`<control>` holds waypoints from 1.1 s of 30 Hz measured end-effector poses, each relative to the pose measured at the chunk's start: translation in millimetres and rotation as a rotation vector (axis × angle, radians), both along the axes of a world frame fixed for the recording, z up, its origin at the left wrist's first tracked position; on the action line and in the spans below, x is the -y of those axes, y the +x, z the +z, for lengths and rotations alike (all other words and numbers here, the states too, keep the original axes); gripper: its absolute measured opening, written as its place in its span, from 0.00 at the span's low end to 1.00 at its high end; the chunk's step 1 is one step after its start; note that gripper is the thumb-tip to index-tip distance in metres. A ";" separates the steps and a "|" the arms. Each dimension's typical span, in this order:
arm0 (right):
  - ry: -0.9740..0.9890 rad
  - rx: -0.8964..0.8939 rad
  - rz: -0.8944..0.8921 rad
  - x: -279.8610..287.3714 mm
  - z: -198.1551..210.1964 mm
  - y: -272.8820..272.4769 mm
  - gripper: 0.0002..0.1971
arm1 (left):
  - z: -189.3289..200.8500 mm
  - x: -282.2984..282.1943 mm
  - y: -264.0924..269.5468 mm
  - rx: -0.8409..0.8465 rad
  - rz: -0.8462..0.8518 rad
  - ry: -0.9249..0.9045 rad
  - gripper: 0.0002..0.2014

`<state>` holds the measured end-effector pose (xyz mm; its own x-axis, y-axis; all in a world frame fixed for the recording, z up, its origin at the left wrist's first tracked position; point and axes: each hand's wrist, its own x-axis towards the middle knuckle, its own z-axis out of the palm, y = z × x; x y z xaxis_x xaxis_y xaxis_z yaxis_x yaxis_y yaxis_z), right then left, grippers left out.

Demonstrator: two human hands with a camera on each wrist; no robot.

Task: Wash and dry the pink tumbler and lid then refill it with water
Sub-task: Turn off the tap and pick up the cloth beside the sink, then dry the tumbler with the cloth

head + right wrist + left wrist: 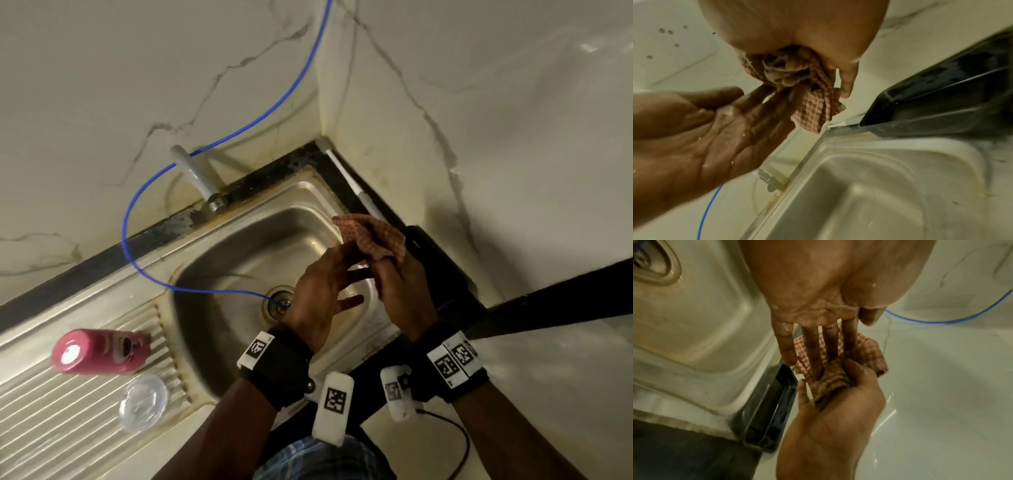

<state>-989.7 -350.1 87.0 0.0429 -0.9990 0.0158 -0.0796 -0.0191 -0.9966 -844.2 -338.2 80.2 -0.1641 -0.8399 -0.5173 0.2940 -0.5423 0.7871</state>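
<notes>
Seemingly inverted, tumbler [99, 351] left of hands [356, 284].

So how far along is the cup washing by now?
Washing looks done: the pink tumbler stands upside down on the draining board with the clear lid beside it. Right now the right hand holds a checked cloth while the wet left hand wipes its straight fingers on it. Drying both pieces and refilling seem still to come.
</notes>
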 end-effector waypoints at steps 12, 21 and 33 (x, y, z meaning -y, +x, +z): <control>-0.089 -0.026 0.506 -43.2 -6.3 112.4 0.22 | -13.2 -48.3 76.7 -0.194 0.640 0.088 0.29; 0.043 -0.243 0.721 -65.8 -27.8 179.5 0.24 | 0.0 -104.6 145.2 -0.454 0.775 0.090 0.36; 0.307 -0.077 0.881 -108.6 -19.6 227.0 0.07 | -13.2 -179.7 258.2 -0.303 0.774 0.328 0.30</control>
